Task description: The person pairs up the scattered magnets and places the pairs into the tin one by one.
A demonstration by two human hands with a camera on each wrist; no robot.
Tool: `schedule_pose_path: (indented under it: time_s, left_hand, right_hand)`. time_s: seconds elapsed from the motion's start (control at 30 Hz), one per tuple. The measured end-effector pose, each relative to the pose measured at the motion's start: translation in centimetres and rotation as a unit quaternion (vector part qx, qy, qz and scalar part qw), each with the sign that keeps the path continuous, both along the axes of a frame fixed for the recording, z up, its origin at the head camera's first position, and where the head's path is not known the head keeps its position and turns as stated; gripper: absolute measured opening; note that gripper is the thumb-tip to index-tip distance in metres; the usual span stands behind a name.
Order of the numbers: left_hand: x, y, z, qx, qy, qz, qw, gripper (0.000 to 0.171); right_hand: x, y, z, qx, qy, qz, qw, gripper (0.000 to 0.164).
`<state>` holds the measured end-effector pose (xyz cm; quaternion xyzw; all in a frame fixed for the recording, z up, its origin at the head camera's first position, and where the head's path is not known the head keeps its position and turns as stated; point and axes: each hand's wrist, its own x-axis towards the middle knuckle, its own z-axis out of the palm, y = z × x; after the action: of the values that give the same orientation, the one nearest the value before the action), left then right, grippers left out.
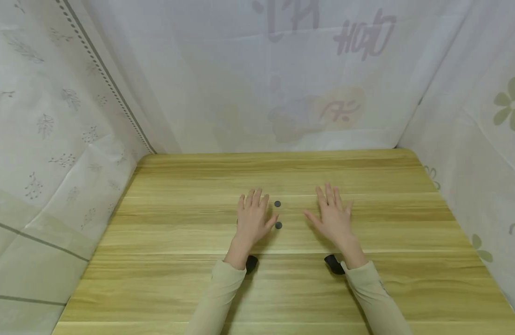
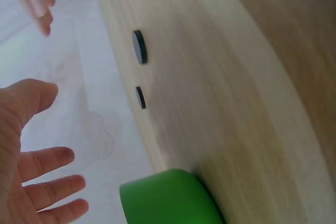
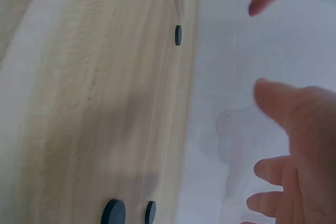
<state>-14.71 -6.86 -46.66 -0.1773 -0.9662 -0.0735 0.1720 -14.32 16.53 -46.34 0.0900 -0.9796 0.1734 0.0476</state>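
Both hands hover over a wooden table with fingers spread and nothing held. The left hand point(image 1: 252, 222) is left of centre in the head view, its thumb nearest a small dark disc point(image 1: 279, 225). A second dark disc point(image 1: 277, 204) lies just beyond that one. Right of the discs is the right hand point(image 1: 334, 219), thumb pointing inward. The left wrist view shows a smooth green object point(image 2: 170, 200) on the table, cut off by the frame; the left hand mostly hides that spot in the head view. Two more discs, one thicker-looking point(image 3: 113, 212) and one thinner point(image 3: 150, 212), appear low in the right wrist view.
The wooden table point(image 1: 282, 298) has rounded far corners. White printed cloth point(image 1: 240, 93) hangs behind it, with patterned cloth at the left point(image 1: 52, 116) and right point(image 1: 471, 139). Black pieces show beside the left wrist point(image 1: 251, 264) and the right wrist point(image 1: 334, 265).
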Motion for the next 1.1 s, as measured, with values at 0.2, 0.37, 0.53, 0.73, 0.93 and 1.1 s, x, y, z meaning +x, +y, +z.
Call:
schedule_pose_path:
  time_s: [0.2,0.37,0.53,0.73,0.93,1.1]
  left_hand:
    - [0.7,0.3,0.3,0.074,0.007,-0.052,0.9959,0.033]
    - [0.9,0.8,0.1,0.112,-0.007,-0.085,0.99,0.028]
    - [1.0,1.2,-0.2,0.14,-0.035,-0.091,0.9853,0.031]
    - [1.1,1.6,-0.7,0.171,-0.085,-0.078,0.9786,0.032]
    - [1.2,1.8,-1.1,0.186,-0.127,-0.066,0.9721,0.028]
    - [1.3,1.9,-1.4,0.184,-0.155,-0.051,0.9693,0.025]
  right_hand:
    - [0.4,1.0,-0.4,-0.041,0.011,0.011,0.999,0.075]
    - [1.0,1.6,-0.6,-0.073,0.033,0.029,0.996,0.065]
    - [1.7,2.1,-0.8,-0.105,0.011,0.029,0.994,0.056]
    - [2.2,2.8,-1.1,-0.122,-0.026,0.013,0.992,0.046]
    - [2.3,3.2,-1.6,-0.12,-0.047,0.012,0.992,0.038]
    - [2.5,3.3,-1.9,-0.124,-0.049,0.018,0.991,0.032]
